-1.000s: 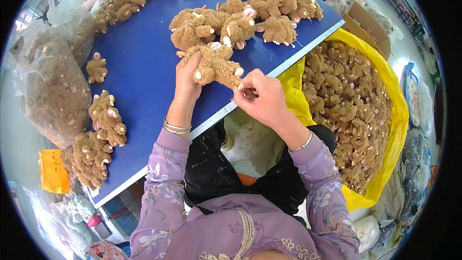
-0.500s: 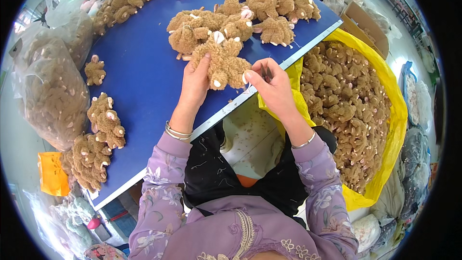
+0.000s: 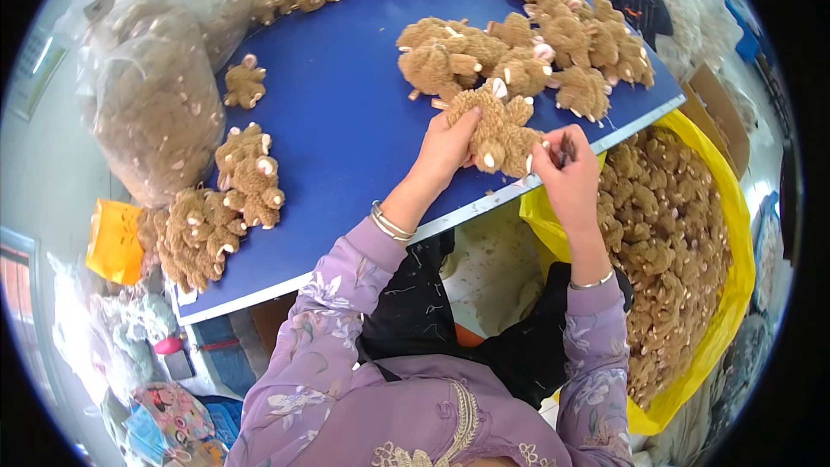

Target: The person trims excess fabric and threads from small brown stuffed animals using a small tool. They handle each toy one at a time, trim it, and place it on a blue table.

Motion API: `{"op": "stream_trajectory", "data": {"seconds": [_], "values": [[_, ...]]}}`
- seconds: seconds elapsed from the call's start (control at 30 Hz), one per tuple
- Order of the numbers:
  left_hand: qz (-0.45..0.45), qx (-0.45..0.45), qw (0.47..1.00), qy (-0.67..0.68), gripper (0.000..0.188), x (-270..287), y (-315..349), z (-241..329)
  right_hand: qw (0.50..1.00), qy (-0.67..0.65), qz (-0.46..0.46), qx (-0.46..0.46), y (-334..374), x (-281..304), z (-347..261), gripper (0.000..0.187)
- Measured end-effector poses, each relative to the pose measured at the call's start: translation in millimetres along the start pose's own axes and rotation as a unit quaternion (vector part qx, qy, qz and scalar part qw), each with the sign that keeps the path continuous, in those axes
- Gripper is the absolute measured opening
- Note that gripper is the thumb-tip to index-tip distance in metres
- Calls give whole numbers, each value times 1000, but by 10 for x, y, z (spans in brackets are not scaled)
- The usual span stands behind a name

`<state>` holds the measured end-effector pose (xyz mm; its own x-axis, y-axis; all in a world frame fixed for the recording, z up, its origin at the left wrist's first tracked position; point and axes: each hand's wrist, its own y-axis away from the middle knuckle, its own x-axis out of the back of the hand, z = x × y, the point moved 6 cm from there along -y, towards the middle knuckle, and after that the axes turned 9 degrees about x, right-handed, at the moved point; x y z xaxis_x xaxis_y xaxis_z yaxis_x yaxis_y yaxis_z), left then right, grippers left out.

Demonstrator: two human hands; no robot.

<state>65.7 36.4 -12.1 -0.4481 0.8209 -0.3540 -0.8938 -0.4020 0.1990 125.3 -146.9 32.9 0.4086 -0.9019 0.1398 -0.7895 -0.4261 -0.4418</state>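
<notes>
My left hand (image 3: 443, 150) grips a fluffy brown plush animal (image 3: 497, 128) by its side, thumb on top, over the near edge of the blue table. White pads show on the toy's limb tips and inside an ear. At the toy's right-hand limb, my right hand (image 3: 571, 180) is closed, thumb and forefinger pinched near a white pad. Dark thread snips (image 3: 567, 153) sit within that hand, partly hidden by the fingers. Whether a thread is in the pinch is too small to tell. Just beyond lies a pile of similar plush animals (image 3: 445, 56).
The blue table (image 3: 337, 138) has a pale metal edge (image 3: 458, 218). At right stands a yellow sack (image 3: 735, 294) full of brown plush animals. More plush toys (image 3: 203, 229) lie along the left side, beside a clear plastic bag (image 3: 156, 112) and an orange packet (image 3: 115, 242).
The view has swung left, so the table and toys sit farther right in it. Both hands stay at the same plush animal. The snips show less clearly than before.
</notes>
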Motion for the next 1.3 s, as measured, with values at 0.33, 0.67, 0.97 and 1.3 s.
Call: {"op": "stream_trajectory", "data": {"seconds": [0.33, 0.67, 0.97, 1.3], "values": [[-41, -6, 991, 129, 30, 149, -103, 81, 977, 69, -128, 154, 136, -143, -366, 18], [-75, 63, 995, -32, 32, -46, -79, 11, 993, -97, -49, -42, -42, 193, 229, 20], [-113, 20, 993, -1, 38, -274, 98, 80, 958, -242, -109, -109, 9, -37, 275, 35], [-138, -2, 969, -205, 58, -381, 148, -7, 944, -297, -3, -147, -26, 44, 460, 31]]}}
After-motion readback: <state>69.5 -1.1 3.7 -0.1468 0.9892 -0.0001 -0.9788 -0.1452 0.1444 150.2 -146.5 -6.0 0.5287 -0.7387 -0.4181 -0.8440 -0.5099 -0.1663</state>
